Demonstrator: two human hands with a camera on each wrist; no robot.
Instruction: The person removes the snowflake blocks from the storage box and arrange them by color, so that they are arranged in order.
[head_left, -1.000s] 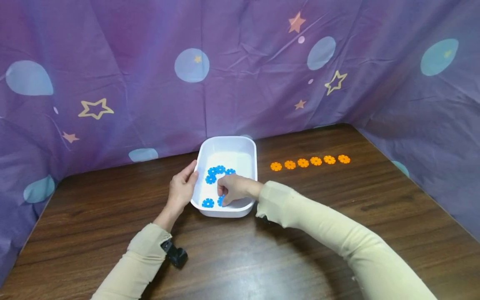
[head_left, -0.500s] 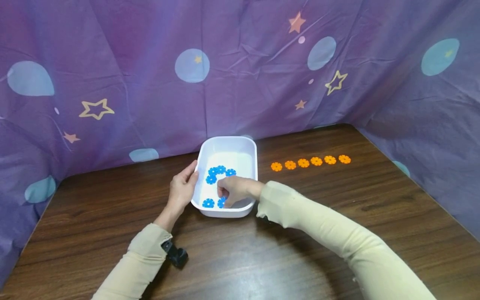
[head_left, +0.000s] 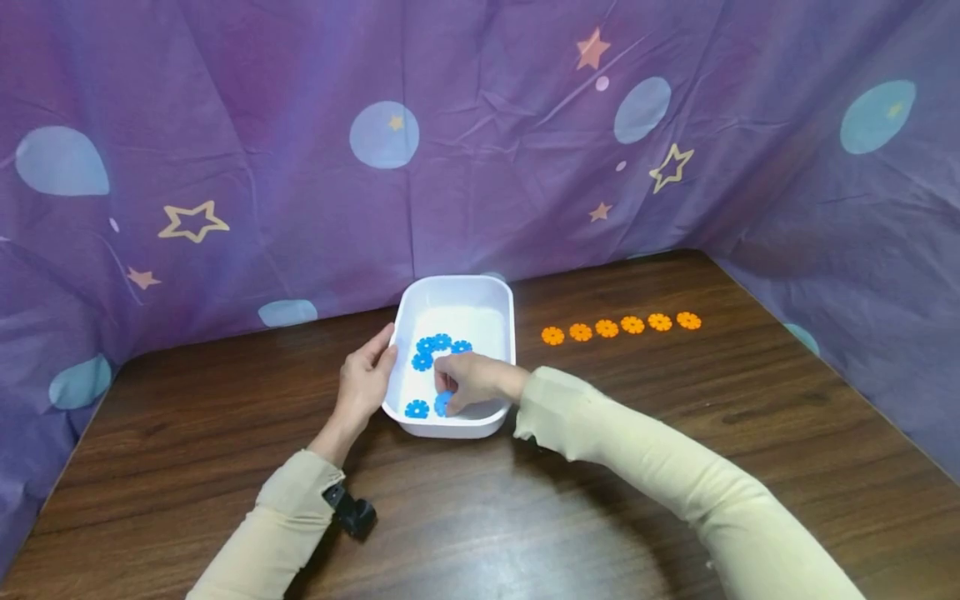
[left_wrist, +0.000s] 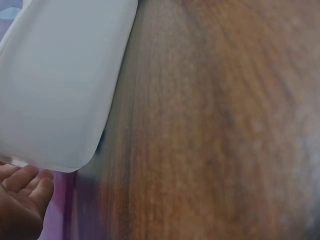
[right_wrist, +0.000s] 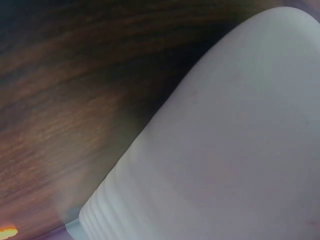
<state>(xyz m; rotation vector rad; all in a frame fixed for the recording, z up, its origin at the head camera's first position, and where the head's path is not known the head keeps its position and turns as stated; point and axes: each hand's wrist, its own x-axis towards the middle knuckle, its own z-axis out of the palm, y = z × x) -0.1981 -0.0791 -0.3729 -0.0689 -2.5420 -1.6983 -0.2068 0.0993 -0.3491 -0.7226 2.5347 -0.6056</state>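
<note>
In the head view, a white tray (head_left: pixel 491 329) stands on the table and holds several blue interlocking discs (head_left: pixel 422 362) with notched edges. My left hand (head_left: pixel 363 379) rests against the tray's left side, with fingers and thumb touching near the rim. The left wrist view shows those fingers (left_wrist: pixel 41 192) by the tray's outer wall. Inside the tray, the right hand (head_left: pixel 474 380) pinches a blue disc (head_left: pixel 441 405) near the front, partly covered by the thumb. Another blue disc (head_left: pixel 416 409) lies just left of it. The right wrist view shows the tray's outer wall (right_wrist: pixel 225 130), without the hand.
Right of the tray, several orange discs (head_left: pixel 632 325) lie in a spaced row on the brown wooden table (head_left: pixel 465 517). A purple curtain (head_left: pixel 480 192) with stars and ovals hangs behind the table and along its right side.
Both hands keep nearly the same places. The blue disc at the right fingertips has shifted slightly and its notches show less clearly. The tray and orange row stay put.
</note>
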